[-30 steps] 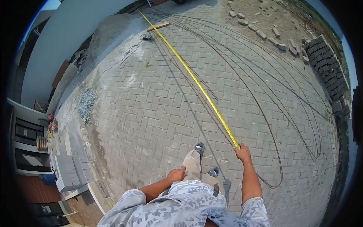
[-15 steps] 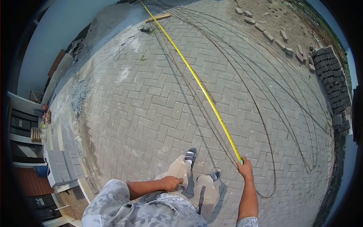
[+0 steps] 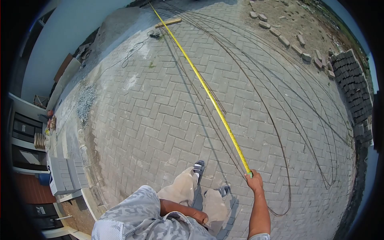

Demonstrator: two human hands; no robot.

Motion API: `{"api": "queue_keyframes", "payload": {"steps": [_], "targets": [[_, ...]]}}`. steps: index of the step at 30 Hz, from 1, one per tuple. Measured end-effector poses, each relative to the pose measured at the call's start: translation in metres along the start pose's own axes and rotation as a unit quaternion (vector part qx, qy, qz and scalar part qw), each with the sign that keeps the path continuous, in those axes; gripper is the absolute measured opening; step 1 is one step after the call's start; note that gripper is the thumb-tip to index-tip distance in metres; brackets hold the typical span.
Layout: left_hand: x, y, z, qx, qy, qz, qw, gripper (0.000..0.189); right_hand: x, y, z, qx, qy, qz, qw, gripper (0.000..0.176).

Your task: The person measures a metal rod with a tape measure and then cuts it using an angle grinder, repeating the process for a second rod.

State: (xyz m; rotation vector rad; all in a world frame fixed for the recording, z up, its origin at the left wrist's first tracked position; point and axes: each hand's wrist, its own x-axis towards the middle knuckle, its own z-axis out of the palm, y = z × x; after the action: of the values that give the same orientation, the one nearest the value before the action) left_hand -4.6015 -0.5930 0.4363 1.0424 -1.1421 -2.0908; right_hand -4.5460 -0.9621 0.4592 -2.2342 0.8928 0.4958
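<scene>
Yellow tape [image 3: 205, 87] runs from the right hand [image 3: 254, 181] to the top, cutting the paving [image 3: 152, 120] in two. Left of it: open bricks as far as the gravel heap [image 3: 85, 102]; wooden plank [image 3: 168, 23] and coiled cable [image 3: 132, 51] obstruct the upper end. Right: long curved rods [image 3: 269, 114] sprawl across; narrow gaps between.

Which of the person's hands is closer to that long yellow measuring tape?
The right hand: it grips the near end of the yellow tape. The left hand is off the tape, to its left, close to the patterned shirt.
</scene>
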Motion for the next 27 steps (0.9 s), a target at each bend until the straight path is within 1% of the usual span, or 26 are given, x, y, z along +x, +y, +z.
{"api": "queue_keyframes", "payload": {"steps": [1,4,7,8,10,11,12,13,14,17,19,21,23,27], "targets": [[-0.002,0.009,-0.005,-0.015,-0.022,-0.015,1.0,0.02,0.002,0.001,-0.001,0.002,-0.001,-0.002,1.0,0.056],[-0.001,0.009,-0.013,-0.022,0.031,0.001,0.999,0.018,0.012,0.008,0.004,-0.012,0.007,0.005,1.0,0.055],[0.019,-0.031,-0.052,-0.065,0.128,0.022,0.989,0.023,0.037,0.029,0.023,-0.014,0.013,-0.004,1.0,0.053],[0.02,-0.034,-0.081,-0.015,0.177,0.002,0.984,0.025,0.049,0.037,0.032,-0.013,0.015,-0.01,1.0,0.052],[0.015,-0.035,-0.155,0.083,0.242,-0.017,0.967,0.025,0.07,0.053,0.053,-0.012,0.024,-0.008,1.0,0.052],[0.015,-0.044,-0.193,0.081,0.281,-0.032,0.956,0.027,0.08,0.06,0.066,-0.011,0.026,-0.006,1.0,0.051],[0.011,-0.052,-0.233,0.106,0.313,-0.023,0.944,0.027,0.09,0.067,0.078,-0.01,0.024,-0.005,1.0,0.051],[0.005,-0.052,-0.273,0.13,0.334,-0.055,0.932,0.025,0.101,0.075,0.091,-0.01,0.022,-0.004,1.0,0.05],[-0.005,-0.048,-0.309,0.174,0.361,-0.062,0.914,0.027,0.113,0.084,0.105,-0.01,0.019,-0.002,1.0,0.05],[-0.009,-0.11,-0.413,0.269,0.428,-0.066,0.86,0.029,0.149,0.123,0.154,0.016,0.012,-0.044,0.999,0.05],[-0.017,-0.124,-0.46,0.298,0.454,-0.08,0.836,0.032,0.171,0.151,0.186,0.026,-0.01,-0.055,0.998,0.05],[-0.017,-0.144,-0.495,0.316,0.456,-0.129,0.822,0.035,0.193,0.167,0.21,0.045,-0.039,-0.058,0.997,0.051],[-0.012,-0.175,-0.524,0.356,0.44,-0.156,0.81,0.035,0.209,0.173,0.225,0.07,-0.077,-0.054,0.993,0.051],[0.003,-0.236,-0.563,0.393,0.416,-0.194,0.797,0.032,0.246,0.206,0.278,0.07,-0.078,-0.053,0.993,0.053]]}}
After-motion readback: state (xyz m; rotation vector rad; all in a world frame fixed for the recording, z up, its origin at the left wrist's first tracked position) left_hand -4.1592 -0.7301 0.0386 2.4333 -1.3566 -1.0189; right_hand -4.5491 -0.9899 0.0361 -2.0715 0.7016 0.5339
